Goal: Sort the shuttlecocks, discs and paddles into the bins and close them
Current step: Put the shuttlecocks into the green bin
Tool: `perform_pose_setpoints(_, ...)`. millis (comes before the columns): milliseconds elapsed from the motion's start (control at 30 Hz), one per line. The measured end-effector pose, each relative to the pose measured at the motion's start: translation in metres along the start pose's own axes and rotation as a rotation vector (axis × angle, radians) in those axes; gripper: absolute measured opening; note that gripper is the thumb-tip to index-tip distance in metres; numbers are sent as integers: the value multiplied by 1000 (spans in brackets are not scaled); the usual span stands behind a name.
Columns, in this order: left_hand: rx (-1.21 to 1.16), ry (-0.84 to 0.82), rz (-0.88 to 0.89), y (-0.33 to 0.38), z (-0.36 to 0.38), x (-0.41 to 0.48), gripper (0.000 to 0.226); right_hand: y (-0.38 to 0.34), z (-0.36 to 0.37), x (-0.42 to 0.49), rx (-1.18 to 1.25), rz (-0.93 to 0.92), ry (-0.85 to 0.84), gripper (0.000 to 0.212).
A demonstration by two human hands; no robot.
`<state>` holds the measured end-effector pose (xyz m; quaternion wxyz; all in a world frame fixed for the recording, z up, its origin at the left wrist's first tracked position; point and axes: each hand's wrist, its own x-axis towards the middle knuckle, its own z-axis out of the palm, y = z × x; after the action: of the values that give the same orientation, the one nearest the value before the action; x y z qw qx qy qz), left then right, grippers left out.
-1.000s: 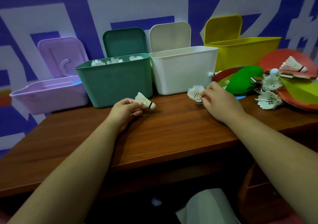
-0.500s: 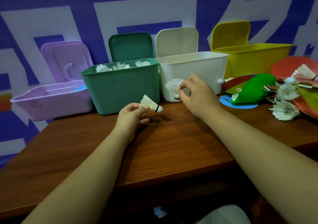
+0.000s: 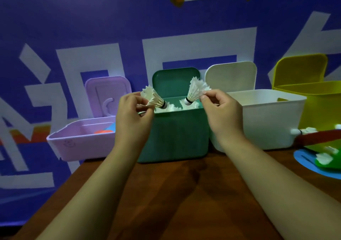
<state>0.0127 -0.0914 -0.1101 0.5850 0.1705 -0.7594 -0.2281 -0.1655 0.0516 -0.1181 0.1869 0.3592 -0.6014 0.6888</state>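
Observation:
Both my hands are raised over the front rim of the green bin (image 3: pixel 175 140), whose lid stands open behind it. My left hand (image 3: pixel 132 114) pinches a white shuttlecock (image 3: pixel 154 97) by its feathers, cork pointing right and down. My right hand (image 3: pixel 221 110) pinches a second shuttlecock (image 3: pixel 195 90), cork down above the bin's opening. Several white shuttlecocks (image 3: pixel 173 108) lie inside the green bin.
A lilac bin (image 3: pixel 83 144) with discs inside stands left, a white bin (image 3: pixel 267 121) and a yellow bin (image 3: pixel 317 103) right, all lids up. At the right edge lie a blue disc (image 3: pixel 302 158), a red paddle (image 3: pixel 317 139), a green item and loose shuttlecocks (image 3: pixel 323 158). Brown table (image 3: pixel 184 193) in front.
Both hands rose from the tabletop, each carrying its shuttlecock up over the green bin. The view tilted up and shifted left.

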Motion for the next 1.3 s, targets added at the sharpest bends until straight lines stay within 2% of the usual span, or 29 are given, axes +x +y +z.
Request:
perform_pose_setpoints(100, 100, 46, -9, -17, 3, 41, 14, 7, 25, 18, -49, -19, 23, 11)
perform_pose_setpoints(200, 280, -61, -139, -39, 16, 77, 16, 10, 52, 42, -169, -120, 80, 13)
perform_pose_setpoints(267, 361, -163, -193, -52, 27, 87, 12, 14, 68, 58, -342, -144, -18, 22)
perform_pose_setpoints(333, 419, -197, -196, -60, 35, 87, 8, 22, 76, 65, -489, -76, -180, 34)
perform_pose_setpoints(367, 430, -199, -178, -64, 39, 87, 13, 29, 77, 64, -516, -61, -203, 36)
perform_pose_setpoints(467, 459, -237, -171, -64, 46, 86, 46, 48, 69, 52, -490, -122, -77, 36)
perform_pose_setpoints(600, 487, -302, -84, -58, 52, 80, 47, 62, 58, 44, -421, -283, -32, 30)
perform_pose_setpoints(700, 454, -321, -53, -47, 55, 75, 46, 54, 45, 44, -398, -291, -54, 28)
perform_pose_setpoints(833, 434, -335, 88, -27, 64, 65, 39, 41, 15, 34, -415, -268, -131, 26)
perform_pose_setpoints(1000, 282, -404, 308, 4, 91, 34, 26, 47, -55, 4, -543, -220, -222, 19)
perform_pose_setpoints(1133, 309, -611, 442, 30, 117, -7, 19, 72, -123, -19, -659, -162, -200, 19)
perform_pose_setpoints(1233, 347, -755, 538, 52, 132, -41, 22, 90, -174, -36, -726, -24, -154, 20)
perform_pose_setpoints(1300, 318, -864, 527, 64, 143, -62, 20, 99, -197, -43, -739, 70, -97, 21)
